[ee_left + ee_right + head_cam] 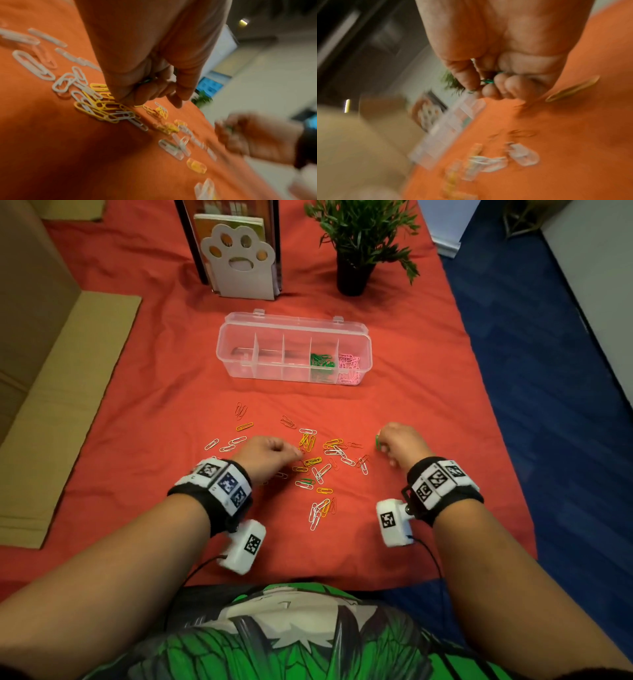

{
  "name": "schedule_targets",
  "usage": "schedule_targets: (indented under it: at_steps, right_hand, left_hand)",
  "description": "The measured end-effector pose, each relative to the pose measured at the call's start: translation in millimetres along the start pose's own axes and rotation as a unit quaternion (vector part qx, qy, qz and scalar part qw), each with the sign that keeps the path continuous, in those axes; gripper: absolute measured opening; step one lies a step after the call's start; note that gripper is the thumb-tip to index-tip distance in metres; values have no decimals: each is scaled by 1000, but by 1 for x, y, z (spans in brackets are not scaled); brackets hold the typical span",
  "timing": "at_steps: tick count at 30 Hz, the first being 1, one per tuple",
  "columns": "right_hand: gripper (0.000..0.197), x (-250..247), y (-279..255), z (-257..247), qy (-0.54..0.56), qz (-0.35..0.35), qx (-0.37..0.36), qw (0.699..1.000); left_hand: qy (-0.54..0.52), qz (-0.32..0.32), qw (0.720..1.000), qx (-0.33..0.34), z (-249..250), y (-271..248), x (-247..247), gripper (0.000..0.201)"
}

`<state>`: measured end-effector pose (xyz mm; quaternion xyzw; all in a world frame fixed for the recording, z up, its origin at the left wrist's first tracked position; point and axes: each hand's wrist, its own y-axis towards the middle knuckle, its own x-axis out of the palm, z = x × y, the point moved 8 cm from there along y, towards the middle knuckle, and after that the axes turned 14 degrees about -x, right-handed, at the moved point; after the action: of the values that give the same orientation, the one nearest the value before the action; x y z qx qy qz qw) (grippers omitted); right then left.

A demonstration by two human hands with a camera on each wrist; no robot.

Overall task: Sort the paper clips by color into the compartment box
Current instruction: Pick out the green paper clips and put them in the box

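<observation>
A clear compartment box [239, 337] lies open on the red cloth, with green clips [322, 363] in its fourth cell and pink clips [349, 368] in its right end cell. Loose white, yellow and orange paper clips [318, 463] are scattered in front of it. My left hand [294, 453] is curled over the left side of the pile, fingertips [130, 100] down on yellow clips [101, 108]; a dark clip [145, 81] shows inside its curled fingers. My right hand [380, 441] is right of the pile and pinches a green clip [488, 81] between thumb and fingers.
A white paw-shaped book holder [239, 265] and a potted plant [356, 251] stand behind the box. Flat cardboard [51, 405] lies at the left. The cloth's right edge drops to blue floor [548, 371]. Bare cloth lies between the box and the pile.
</observation>
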<state>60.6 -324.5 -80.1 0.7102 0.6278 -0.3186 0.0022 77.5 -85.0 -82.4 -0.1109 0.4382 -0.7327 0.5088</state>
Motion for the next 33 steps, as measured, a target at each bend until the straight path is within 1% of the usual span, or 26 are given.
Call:
schedule_targets:
  at_steps: [1,2,3,4,5,6,8,11,13,15,17,20,22,25,26,27,28,29,30,31,32,33]
  right_hand:
    - [22,9,-4,1,140,-8,10,990]
    - [20,18,-9,-1,260,-20,16,965]
    - [14,27,-14,-6,349,-41,24,936]
    - [6,34,-19,-11,415,-61,30,907]
    - [4,40,-21,-14,459,-75,37,885]
    - [7,44,-23,-17,490,-82,45,867]
    - [10,51,-24,-15,513,-81,69,852]
    - [22,53,-23,-9,492,-64,86,864]
    - [24,55,-24,-8,470,-67,84,876]
    - [25,56,-26,-7,462,-74,88,879]
    - [28,59,-28,-9,479,-86,95,868]
    - [33,63,-29,-16,525,-104,104,838]
    - [36,63,-28,-21,548,-111,103,822]
    - [38,62,-27,-29,565,-121,93,811]
    - [39,61,-26,-30,569,-123,91,808]
    - [39,60,-26,-31,571,-124,90,806]
    - [39,59,-25,-32,572,-123,89,806]
    - [39,57,-25,-32,572,-122,88,807]
    - [38,55,-25,-31,569,-118,88,809]
    - [36,53,-25,-29,561,-113,86,815]
    - [34,50,-24,-27,542,-103,82,830]
    - [31,47,-23,-24,512,-91,74,851]
  left_hand:
    - [77,22,996,45,4,0,3,9]
    - [154,32,984,81,7,-1,8,6]
    - [235,43,965,108,8,-3,13,6]
    - [308,57,941,130,8,-3,18,11]
    - [357,71,920,146,8,-4,22,17]
    - [385,83,906,158,9,-5,25,20]
    - [410,101,889,177,12,-9,30,25]
    - [416,96,888,168,10,-9,31,36]
    - [412,85,893,163,9,-8,30,42]
    - [408,85,894,164,8,-8,30,41]
    - [408,93,892,172,7,-7,31,37]
    - [425,94,880,189,5,-5,37,25]
    - [439,84,875,186,2,-2,41,19]
    - [452,79,869,185,2,-2,45,15]
    - [444,81,873,187,3,-2,46,15]
    - [421,82,886,177,5,-1,43,15]
    - [374,78,912,151,7,-1,38,14]
    - [295,49,948,107,7,2,34,15]
    - [175,-8,983,52,6,4,32,19]
    - [34,-71,997,1,8,3,31,21]
    - [-91,-121,987,-46,11,1,30,19]
    - [-185,-163,966,-72,20,-2,29,17]
